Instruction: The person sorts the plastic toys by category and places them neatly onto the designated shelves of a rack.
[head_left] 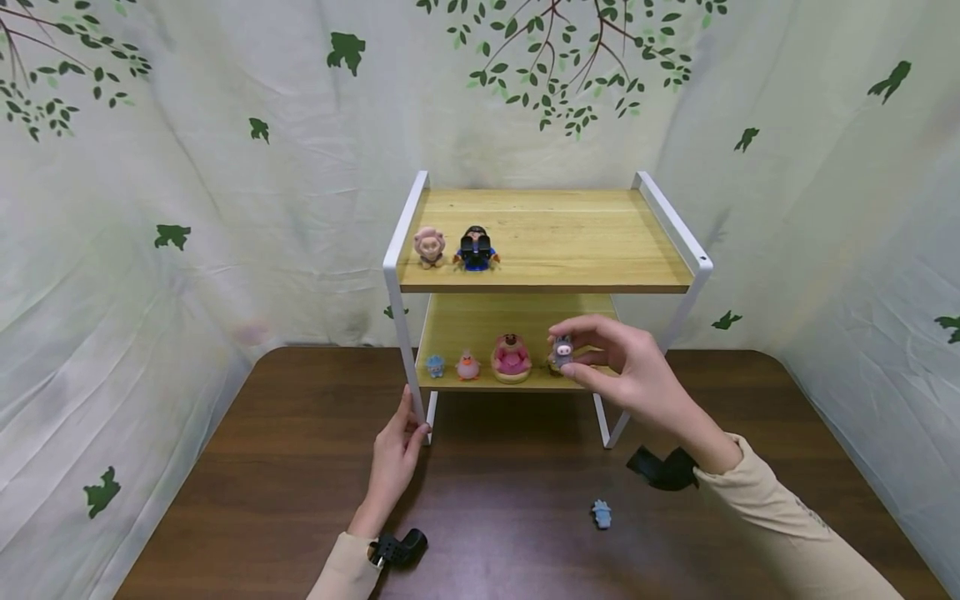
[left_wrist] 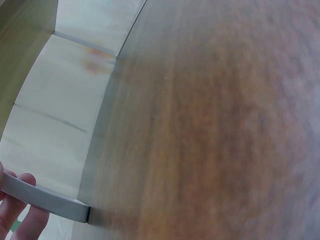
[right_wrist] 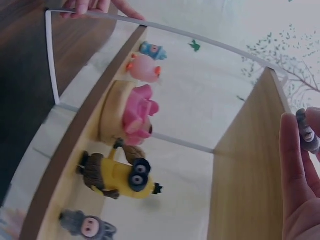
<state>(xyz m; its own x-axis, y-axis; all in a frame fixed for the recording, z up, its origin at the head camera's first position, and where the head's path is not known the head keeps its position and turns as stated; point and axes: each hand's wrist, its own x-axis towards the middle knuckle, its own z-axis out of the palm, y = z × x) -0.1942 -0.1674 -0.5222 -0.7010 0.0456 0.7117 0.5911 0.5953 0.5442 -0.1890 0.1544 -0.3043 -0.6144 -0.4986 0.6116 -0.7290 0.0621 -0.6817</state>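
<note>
My right hand (head_left: 633, 367) pinches a small grey figurine (head_left: 562, 351) with a pale snout, between thumb and fingertips, in front of the right part of the lower shelf (head_left: 450, 312). In the right wrist view, a yellow minion figure (right_wrist: 117, 175) and another grey figurine (right_wrist: 87, 226) stand on that shelf; my hand mostly hides them in the head view. Left of them are a pink bear (head_left: 512, 358) on a cream base, a pink duck (head_left: 468, 365) and a little blue figure (head_left: 436, 365). My left hand (head_left: 397, 454) grips the rack's white left front leg (head_left: 411, 358).
On the upper shelf (head_left: 570, 237) stand a pink curly-haired figure (head_left: 430, 247) and a dark-haired figure in blue (head_left: 476, 248) with black binoculars. A light blue figurine (head_left: 602, 514) lies on the brown table (head_left: 510, 492) near my right sleeve. Leaf-printed curtains surround the table.
</note>
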